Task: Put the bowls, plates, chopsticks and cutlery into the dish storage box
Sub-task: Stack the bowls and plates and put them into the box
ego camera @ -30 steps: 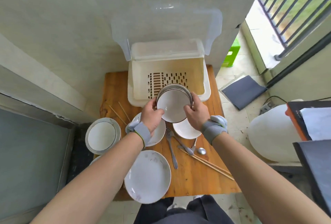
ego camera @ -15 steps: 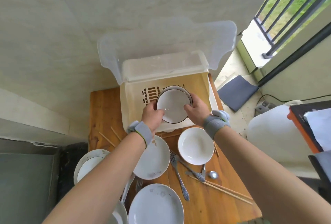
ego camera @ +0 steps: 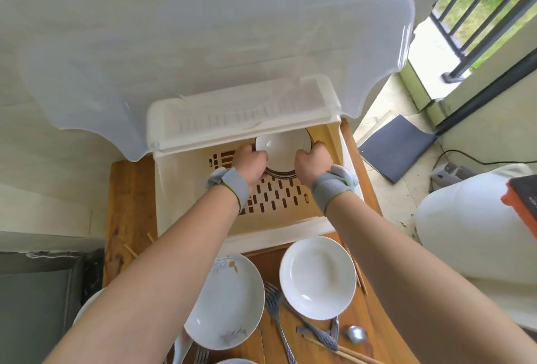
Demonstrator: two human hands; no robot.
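Note:
A stack of white bowls [ego camera: 280,150] with dark rims sits deep inside the cream dish storage box [ego camera: 186,201], over its slotted floor. My left hand [ego camera: 251,164] grips the stack's left side and my right hand [ego camera: 312,164] grips its right side. The box's clear lid [ego camera: 203,58] stands raised behind it. In front of the box on the wooden table lie a white deep plate [ego camera: 318,276], a flower-patterned plate [ego camera: 229,302], forks [ego camera: 274,311], a spoon [ego camera: 356,334] and chopsticks [ego camera: 343,352].
More plates show at the bottom and left edges of the table [ego camera: 128,206]. Two chopsticks [ego camera: 133,247] lie at the table's left. A large white container [ego camera: 470,224] stands on the floor at the right, near a dark mat [ego camera: 398,148].
Both hands have carried the bowl stack forward from above the table into the back of the box. My view has moved closer to the box.

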